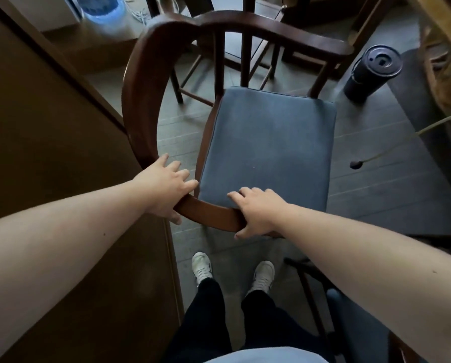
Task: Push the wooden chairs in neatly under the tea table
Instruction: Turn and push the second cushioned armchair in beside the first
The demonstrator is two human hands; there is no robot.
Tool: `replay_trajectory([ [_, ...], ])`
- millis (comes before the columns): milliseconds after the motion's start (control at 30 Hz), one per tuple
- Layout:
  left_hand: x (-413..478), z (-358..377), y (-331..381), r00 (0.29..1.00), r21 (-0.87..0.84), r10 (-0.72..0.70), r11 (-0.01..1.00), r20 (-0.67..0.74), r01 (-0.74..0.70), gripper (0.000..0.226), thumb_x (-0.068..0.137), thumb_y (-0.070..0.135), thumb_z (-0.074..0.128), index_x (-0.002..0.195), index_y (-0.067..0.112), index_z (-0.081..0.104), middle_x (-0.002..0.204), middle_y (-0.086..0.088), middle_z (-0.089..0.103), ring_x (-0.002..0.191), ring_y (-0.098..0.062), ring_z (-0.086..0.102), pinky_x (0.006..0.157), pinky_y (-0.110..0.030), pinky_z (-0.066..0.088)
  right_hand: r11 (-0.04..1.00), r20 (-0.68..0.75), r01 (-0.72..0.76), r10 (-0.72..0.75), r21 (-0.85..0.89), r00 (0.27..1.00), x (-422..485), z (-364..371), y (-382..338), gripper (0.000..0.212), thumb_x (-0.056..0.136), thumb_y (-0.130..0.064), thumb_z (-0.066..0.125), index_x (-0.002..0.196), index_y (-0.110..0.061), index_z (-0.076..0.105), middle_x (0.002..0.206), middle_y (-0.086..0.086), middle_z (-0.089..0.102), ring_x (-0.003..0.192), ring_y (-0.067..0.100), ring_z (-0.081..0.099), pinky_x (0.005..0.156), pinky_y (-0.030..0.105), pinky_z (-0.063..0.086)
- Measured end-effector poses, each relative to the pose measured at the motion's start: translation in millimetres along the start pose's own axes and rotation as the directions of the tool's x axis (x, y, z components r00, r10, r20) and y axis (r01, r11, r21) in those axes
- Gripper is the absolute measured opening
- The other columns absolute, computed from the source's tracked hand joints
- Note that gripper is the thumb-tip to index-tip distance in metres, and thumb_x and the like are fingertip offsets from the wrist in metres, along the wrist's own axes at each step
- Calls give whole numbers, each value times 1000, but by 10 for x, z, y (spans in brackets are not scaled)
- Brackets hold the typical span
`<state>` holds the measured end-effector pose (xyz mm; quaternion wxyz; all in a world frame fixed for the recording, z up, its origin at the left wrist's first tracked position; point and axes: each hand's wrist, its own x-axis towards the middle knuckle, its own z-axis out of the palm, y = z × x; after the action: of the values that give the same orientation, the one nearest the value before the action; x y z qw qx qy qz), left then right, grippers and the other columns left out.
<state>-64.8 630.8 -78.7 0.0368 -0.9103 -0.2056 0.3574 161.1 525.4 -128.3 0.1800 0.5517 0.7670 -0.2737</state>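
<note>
Both grips, left hand (164, 187) and right hand (258, 210), clamp one wooden chair's (140, 87) curved rail.

1. A wooden chair (140, 82) with a curved back rail and a blue cushion (267, 148) fills the middle
2. The left hand (164, 187) grips the rail at 7 o'clock of the cushion
3. The right hand (258, 210) grips the same rail at 6 o'clock
4. A dark round bin (371, 74) stands on the floor at 2 o'clock of the chair
5. White shoes (202, 267) show below the rail
</note>
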Motion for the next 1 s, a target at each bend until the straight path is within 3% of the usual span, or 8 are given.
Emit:
replay_trajectory([
  [67, 32, 59, -89, 999, 36, 15, 999, 40, -17, 79, 69, 69, 63, 130, 25, 40, 125, -7, 54, 122, -33, 43, 108, -61, 25, 999, 39, -11, 10, 35, 999, 67, 37, -108, 92, 66, -68, 72, 134, -20, 34, 126, 10, 55, 113, 36, 56, 84, 47, 46],
  [133, 76, 161, -170, 1000, 76, 28, 997, -5, -27, 52, 78, 48, 64, 120, 24, 45, 109, -4, 60, 104, -29, 53, 98, -53, 36, 994, 2, -26, 25, 108, 1000, 121, 114, -194, 64, 68, -57, 73, 106, -20, 38, 102, 7, 62, 97, 36, 63, 68, 39, 42],
  [200, 117, 247, -234, 995, 84, 58, 995, -82, -51, 35, 80, 38, 61, 108, 24, 46, 94, -1, 63, 86, -25, 58, 80, -42, 40, 989, -55, -26, 34, 145, 998, 148, 152, -203, 53, 65, -50, 72, 91, -23, 34, 75, -1, 52, 80, 34, 63, 59, 35, 34],
  [267, 154, 275, -277, 988, 73, 109, 992, -113, -101, 27, 79, 37, 59, 98, 25, 45, 82, 2, 62, 75, -23, 58, 68, -38, 39, 991, -91, -16, 28, 132, 995, 145, 153, -188, 49, 61, -50, 69, 86, -25, 35, 64, -8, 38, 69, 31, 57, 55, 33, 31],
  [433, 164, 281, -322, 977, 40, 149, 989, -150, -145, 24, 75, 37, 61, 89, 27, 44, 74, 4, 60, 69, -21, 57, 68, -38, 46, 988, -66, -28, 39, 150, 997, 166, 135, -195, 46, 59, -51, 69, 83, -26, 38, 64, -9, 41, 64, 25, 46, 49, 34, 26],
  [567, 165, 277, -229, 984, 15, 117, 993, -135, -116, 22, 76, 33, 60, 94, 26, 50, 80, 4, 62, 76, -21, 58, 72, -39, 47, 985, -7, -9, 11, 172, 1000, 131, 152, -137, 44, 63, -48, 70, 86, -28, 40, 68, -10, 46, 67, 24, 50, 46, 30, 25],
  [767, 160, -77, 480, 980, -105, 164, 979, -117, -176, 24, 72, 38, 61, 88, 26, 48, 68, 5, 56, 66, -20, 57, 64, -37, 49, 994, 116, -43, 31, 100, 993, -431, 273, 261, 43, 58, -46, 71, 85, -28, 42, 72, -9, 50, 70, 22, 52, 51, 31, 31],
  [1000, 381, -557, 1511, 954, -76, 277, 955, -115, -287, 33, 73, 41, 62, 87, 17, 44, 56, 3, 37, 53, -23, 44, 45, -31, 26, 987, 297, -149, 126, 55, 947, -1185, 546, 888, 47, 57, -39, 77, 93, -28, 49, 83, -6, 58, 77, 24, 58, 64, 34, 47],
])
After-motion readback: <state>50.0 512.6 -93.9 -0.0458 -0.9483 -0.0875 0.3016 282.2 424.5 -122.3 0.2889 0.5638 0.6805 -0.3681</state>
